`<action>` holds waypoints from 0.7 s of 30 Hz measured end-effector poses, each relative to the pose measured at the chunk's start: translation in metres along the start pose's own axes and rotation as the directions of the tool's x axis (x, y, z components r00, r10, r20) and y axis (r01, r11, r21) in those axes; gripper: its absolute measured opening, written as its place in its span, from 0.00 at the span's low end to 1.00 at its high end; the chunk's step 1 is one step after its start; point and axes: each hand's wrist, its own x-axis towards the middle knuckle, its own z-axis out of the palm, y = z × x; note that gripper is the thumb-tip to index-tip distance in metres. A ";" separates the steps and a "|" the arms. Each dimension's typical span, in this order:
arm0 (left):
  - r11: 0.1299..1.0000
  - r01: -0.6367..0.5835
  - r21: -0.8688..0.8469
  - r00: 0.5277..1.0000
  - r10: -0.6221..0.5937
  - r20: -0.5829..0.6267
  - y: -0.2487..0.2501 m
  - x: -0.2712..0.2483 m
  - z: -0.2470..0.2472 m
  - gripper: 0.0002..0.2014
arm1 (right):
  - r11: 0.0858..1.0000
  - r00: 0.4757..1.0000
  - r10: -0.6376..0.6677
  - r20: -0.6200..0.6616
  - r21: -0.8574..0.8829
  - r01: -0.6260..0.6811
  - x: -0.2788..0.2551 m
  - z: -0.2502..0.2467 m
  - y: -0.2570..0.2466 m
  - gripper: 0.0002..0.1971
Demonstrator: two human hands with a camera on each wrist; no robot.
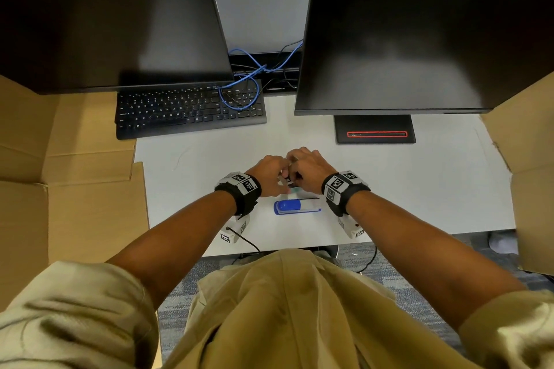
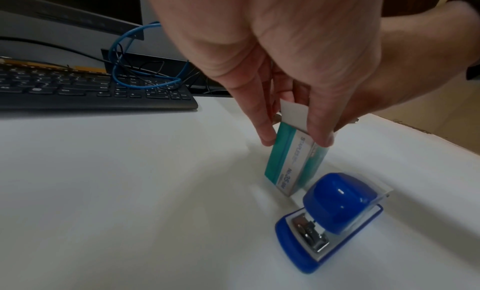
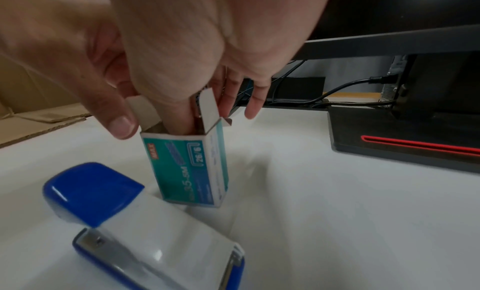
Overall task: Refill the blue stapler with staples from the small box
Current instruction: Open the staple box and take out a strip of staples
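The small teal staple box (image 3: 187, 169) stands upright on the white desk (image 1: 404, 189), its top flap open. My left hand (image 2: 293, 138) pinches the box near its top, thumb on one side and a finger on the other. My right hand (image 3: 187, 122) reaches into the open top with its thumb, and a grey strip of staples (image 3: 196, 109) shows between the thumb and the flap. The blue stapler (image 1: 296, 207) lies closed on the desk just in front of the box (image 2: 293, 161), with neither hand touching it. Both hands (image 1: 287, 172) meet over the box in the head view.
A black keyboard (image 1: 189, 112) with a looped blue cable (image 1: 239, 93) lies at the back left. A monitor stand (image 1: 374, 129) sits at the back right under two dark monitors. Cardboard boxes (image 1: 60, 174) flank the desk on both sides.
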 end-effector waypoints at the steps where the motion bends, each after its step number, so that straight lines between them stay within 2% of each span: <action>1: 1.000 0.000 0.001 1.000 0.000 -0.002 -0.001 0.000 0.000 0.16 | 0.999 1.000 0.005 0.004 0.036 -0.005 -0.001 -0.001 0.000 0.01; 4: 1.000 -0.011 0.008 1.000 0.011 -0.006 -0.004 -0.002 -0.001 0.17 | 0.982 0.999 0.040 0.034 0.184 -0.045 -0.004 -0.006 0.003 0.02; 6: 1.000 -0.017 0.004 1.000 0.017 -0.010 -0.005 -0.003 -0.001 0.18 | 0.942 0.997 0.071 0.011 0.328 -0.070 -0.008 -0.012 0.007 0.02; 8: 1.000 -0.016 0.002 1.000 0.016 -0.020 -0.005 -0.003 -0.002 0.19 | 0.859 0.985 0.159 -0.066 0.501 -0.105 -0.012 -0.018 0.013 0.05; 10: 1.000 -0.017 -0.024 0.999 0.016 -0.040 -0.003 -0.002 -0.001 0.20 | 0.728 0.947 0.295 -0.129 0.672 -0.135 -0.014 -0.020 0.020 0.08; 12: 0.999 -0.011 -0.047 0.999 0.009 -0.048 -0.001 -0.002 0.000 0.19 | 0.620 0.906 0.405 -0.126 0.766 -0.170 -0.017 -0.020 0.029 0.11; 13: 0.998 -0.008 -0.055 0.999 0.006 -0.042 0.000 -0.001 0.001 0.18 | 0.608 0.898 0.428 -0.100 0.767 -0.205 -0.019 -0.019 0.033 0.15; 15: 0.996 0.003 -0.084 1.000 -0.005 -0.026 0.001 0.000 0.003 0.18 | 0.668 0.903 0.427 -0.054 0.692 -0.274 -0.024 -0.015 0.040 0.20; 18: 0.993 0.024 -0.119 1.000 -0.025 -0.008 0.005 0.001 0.005 0.18 | 0.768 0.918 0.393 -0.039 0.563 -0.305 -0.032 -0.006 0.043 0.14; 21: 0.999 0.026 -0.039 0.999 -0.027 -0.017 0.007 0.001 0.006 0.11 | 0.788 0.937 0.347 0.035 0.530 -0.312 -0.035 0.004 0.039 0.09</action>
